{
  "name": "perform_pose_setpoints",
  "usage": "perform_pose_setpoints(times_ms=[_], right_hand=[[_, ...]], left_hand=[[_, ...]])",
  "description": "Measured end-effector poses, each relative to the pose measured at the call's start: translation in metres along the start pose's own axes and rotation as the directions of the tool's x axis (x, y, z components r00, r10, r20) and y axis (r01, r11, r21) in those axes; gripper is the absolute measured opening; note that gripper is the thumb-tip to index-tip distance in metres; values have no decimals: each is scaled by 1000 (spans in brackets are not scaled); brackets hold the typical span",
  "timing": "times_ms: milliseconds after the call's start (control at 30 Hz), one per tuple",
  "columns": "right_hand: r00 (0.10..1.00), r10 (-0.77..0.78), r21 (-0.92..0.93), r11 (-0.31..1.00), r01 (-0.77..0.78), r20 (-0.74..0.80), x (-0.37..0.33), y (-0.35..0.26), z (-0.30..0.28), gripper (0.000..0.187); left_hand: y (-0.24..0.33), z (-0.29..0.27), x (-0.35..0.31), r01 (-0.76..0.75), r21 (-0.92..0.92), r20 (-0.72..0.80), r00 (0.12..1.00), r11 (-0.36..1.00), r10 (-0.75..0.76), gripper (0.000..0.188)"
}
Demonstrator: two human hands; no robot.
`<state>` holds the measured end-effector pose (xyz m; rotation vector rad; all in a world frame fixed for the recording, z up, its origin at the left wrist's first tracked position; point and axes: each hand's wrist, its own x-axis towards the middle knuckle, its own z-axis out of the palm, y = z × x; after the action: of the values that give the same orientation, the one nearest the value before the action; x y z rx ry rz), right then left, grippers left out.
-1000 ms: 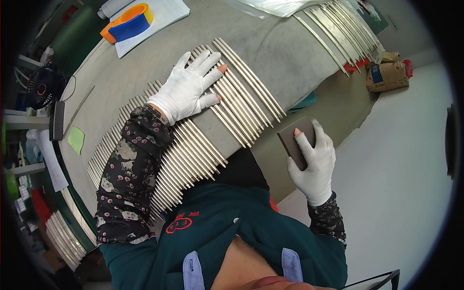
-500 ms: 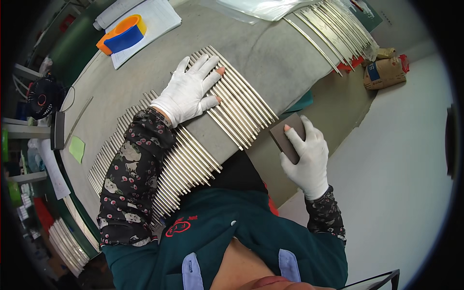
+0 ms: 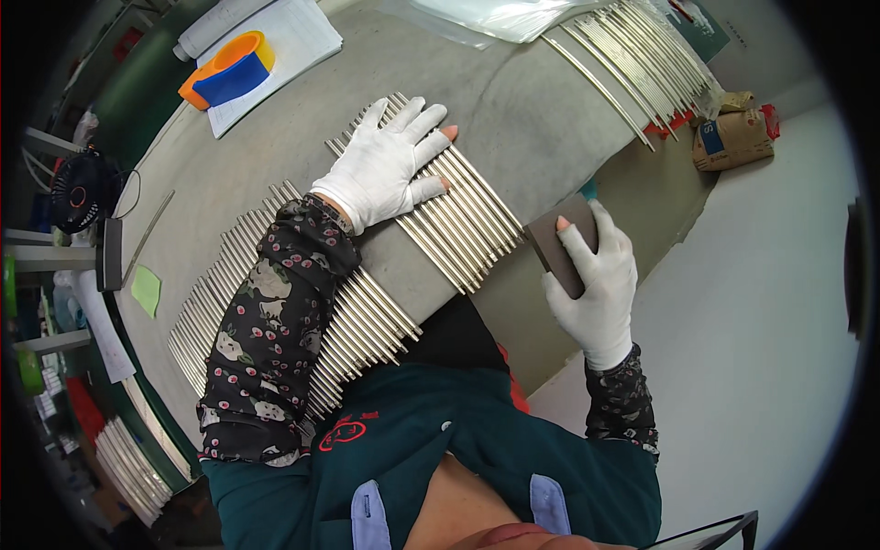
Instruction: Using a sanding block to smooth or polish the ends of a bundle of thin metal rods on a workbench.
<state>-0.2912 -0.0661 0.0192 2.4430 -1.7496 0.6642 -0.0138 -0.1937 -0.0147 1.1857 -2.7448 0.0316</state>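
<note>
My left hand (image 3: pixel 390 170), in a white glove with some fingertips bare, lies flat with spread fingers across a row of thin shiny metal rods (image 3: pixel 472 206). The rods lie side by side on the grey table, their near ends sticking out at its edge. In my right hand (image 3: pixel 600 298), also gloved, is a flat dark grey-brown block (image 3: pixel 549 240) that looks like a sanding sponge. It is held close to the rod ends at the right of the row; whether it touches them I cannot tell. A second row of rods (image 3: pixel 367 316) lies partly under my left forearm.
More rods (image 3: pixel 632 69) and clear plastic wrap (image 3: pixel 504 18) lie at the far right of the table (image 3: pixel 495 92). At the far left are papers (image 3: pixel 307 41) with an orange-and-blue ring-shaped object (image 3: pixel 234 82). A small black fan (image 3: pixel 82 188) stands left, a brown sack (image 3: pixel 733 139) right.
My left hand has slid a little to the right over the rods. My right hand has moved slightly up and right with the block, and the rods under my left hand have shifted slightly.
</note>
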Motion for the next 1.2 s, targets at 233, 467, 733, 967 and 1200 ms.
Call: perform_pose_setpoints(times_ms=[233, 467, 733, 967, 1200], right_hand=[[993, -109, -75, 991, 112, 39, 59, -20, 27, 55], [983, -158, -116, 979, 168, 88, 29, 0, 13, 54], [982, -163, -40, 985, 168, 93, 42, -5, 6, 51], [994, 63, -51, 997, -59, 90, -14, 24, -25, 54], [997, 4, -21, 1000, -2, 81, -2, 12, -15, 53]], left_hand=[[0, 1, 0, -10, -6, -28, 1000, 1000, 10, 67], [2, -3, -1, 9, -21, -6, 1000, 1000, -9, 68], [0, -1, 0, -8, -25, 1, 1000, 1000, 8, 69], [-1, 1, 1, -26, 2, -6, 1000, 1000, 26, 68], [-1, 3, 12, -15, 40, 19, 1000, 999, 15, 67]])
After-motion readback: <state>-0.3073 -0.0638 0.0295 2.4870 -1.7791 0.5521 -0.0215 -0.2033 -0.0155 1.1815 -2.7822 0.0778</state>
